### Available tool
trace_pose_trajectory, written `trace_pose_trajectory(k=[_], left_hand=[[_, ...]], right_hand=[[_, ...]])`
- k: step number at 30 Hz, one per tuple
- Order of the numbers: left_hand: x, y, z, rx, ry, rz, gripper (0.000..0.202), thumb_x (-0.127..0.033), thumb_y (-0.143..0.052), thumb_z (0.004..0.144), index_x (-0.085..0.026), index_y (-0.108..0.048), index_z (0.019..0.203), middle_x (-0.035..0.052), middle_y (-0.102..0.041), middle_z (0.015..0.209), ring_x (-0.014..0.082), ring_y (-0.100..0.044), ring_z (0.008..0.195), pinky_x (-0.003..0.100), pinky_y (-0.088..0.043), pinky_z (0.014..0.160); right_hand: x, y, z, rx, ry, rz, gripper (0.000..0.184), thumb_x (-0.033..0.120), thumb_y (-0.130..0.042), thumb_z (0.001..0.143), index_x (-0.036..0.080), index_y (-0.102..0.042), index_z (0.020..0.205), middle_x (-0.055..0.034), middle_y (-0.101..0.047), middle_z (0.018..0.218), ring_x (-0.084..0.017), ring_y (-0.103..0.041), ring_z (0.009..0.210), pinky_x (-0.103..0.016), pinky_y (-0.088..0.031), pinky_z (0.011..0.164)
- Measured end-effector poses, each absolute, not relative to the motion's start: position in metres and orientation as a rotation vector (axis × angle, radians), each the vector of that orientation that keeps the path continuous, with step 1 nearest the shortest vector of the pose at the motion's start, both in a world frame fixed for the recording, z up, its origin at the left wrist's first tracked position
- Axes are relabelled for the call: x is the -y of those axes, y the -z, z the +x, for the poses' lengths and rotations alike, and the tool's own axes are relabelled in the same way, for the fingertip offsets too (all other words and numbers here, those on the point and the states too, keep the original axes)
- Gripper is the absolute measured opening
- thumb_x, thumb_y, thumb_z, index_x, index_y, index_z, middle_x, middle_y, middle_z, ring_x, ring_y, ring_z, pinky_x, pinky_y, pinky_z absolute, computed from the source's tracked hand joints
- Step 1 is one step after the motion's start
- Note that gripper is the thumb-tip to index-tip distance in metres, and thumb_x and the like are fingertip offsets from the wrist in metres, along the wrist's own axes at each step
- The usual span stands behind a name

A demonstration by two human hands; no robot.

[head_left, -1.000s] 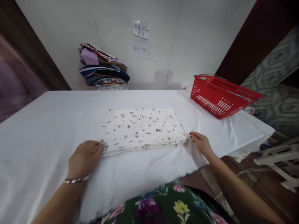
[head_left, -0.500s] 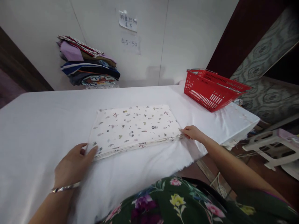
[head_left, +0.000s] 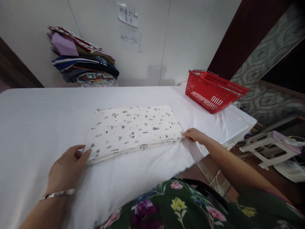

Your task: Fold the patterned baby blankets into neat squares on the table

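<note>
A folded white cloth [head_left: 135, 127] with small printed plants and animals lies flat in several layers on the white-covered table [head_left: 62, 117]. My left hand [head_left: 68, 163] is at its near left corner, thumb on top and fingers curled at the left edge. At the near right corner, my right hand [head_left: 194, 136] pinches the layered edge between thumb and fingers. The cloth's front edge runs between the two hands, its stacked layers showing.
A red plastic basket [head_left: 209, 93] stands at the table's back right. Against the wall at the back left is a pile of folded fabrics [head_left: 83, 60]. Paper notes [head_left: 128, 16] hang on the wall. A white and pink stool [head_left: 274, 144] stands on the floor at right.
The view has shifted slightly, so most things sit a little further left. Both hands stay at the cloth's near corners, and the cloth looks the same.
</note>
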State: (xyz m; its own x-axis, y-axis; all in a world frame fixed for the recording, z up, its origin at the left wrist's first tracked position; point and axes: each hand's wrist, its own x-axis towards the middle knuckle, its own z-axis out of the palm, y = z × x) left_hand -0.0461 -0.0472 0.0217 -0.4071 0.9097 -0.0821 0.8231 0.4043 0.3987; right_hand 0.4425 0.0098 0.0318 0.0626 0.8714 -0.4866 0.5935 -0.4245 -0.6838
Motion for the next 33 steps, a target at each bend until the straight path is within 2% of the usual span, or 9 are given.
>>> trace_pose_trajectory(k=[12, 19, 27, 33], left_hand=[[0.047, -0.019, -0.049, -2.373, -0.437, 1.55, 0.047, -0.056, -0.04, 0.078, -0.025, -0.052, 0.11, 0.0008, -0.061, 0.09, 0.0171, -0.056, 0.073, 0.026, -0.038, 0.06], [0.047, -0.019, -0.051, -2.368, -0.413, 1.565, 0.045, -0.056, -0.039, 0.079, -0.026, -0.05, 0.11, 0.0002, -0.061, 0.092, 0.0172, -0.056, 0.074, 0.026, -0.039, 0.062], [0.047, -0.02, -0.049, -2.372, -0.418, 1.55, 0.046, -0.057, -0.039, 0.078, -0.026, -0.051, 0.11, 0.0, -0.061, 0.091, 0.0177, -0.056, 0.074, 0.026, -0.039, 0.062], [0.048, -0.023, -0.048, -2.364, -0.437, 1.563, 0.045, -0.055, -0.041, 0.078, -0.025, -0.052, 0.109, 0.0003, -0.061, 0.088, 0.0164, -0.057, 0.072, 0.025, -0.039, 0.061]], right_hand=[[-0.013, -0.04, 0.431, 1.658, -1.104, -2.183, 0.027, 0.03, -0.061, 0.075, 0.016, -0.051, 0.055, 0.0025, -0.048, 0.042, -0.006, -0.038, 0.037, -0.02, -0.027, 0.038], [-0.016, -0.036, 0.437, 1.478, -1.27, -2.093, 0.027, 0.031, -0.066, 0.07, 0.017, -0.047, 0.057, 0.0059, -0.04, 0.039, -0.005, -0.033, 0.037, -0.02, -0.018, 0.037], [-0.016, -0.056, 0.439, 1.475, -1.248, -2.029, 0.019, 0.028, -0.068, 0.067, 0.016, -0.053, 0.064, 0.0024, -0.051, 0.053, -0.008, -0.05, 0.053, -0.017, -0.028, 0.041], [-0.015, -0.056, 0.437, 1.284, -1.458, -1.882, 0.027, 0.033, -0.074, 0.064, 0.015, -0.054, 0.069, -0.0015, -0.06, 0.062, -0.007, -0.05, 0.051, -0.017, -0.028, 0.039]])
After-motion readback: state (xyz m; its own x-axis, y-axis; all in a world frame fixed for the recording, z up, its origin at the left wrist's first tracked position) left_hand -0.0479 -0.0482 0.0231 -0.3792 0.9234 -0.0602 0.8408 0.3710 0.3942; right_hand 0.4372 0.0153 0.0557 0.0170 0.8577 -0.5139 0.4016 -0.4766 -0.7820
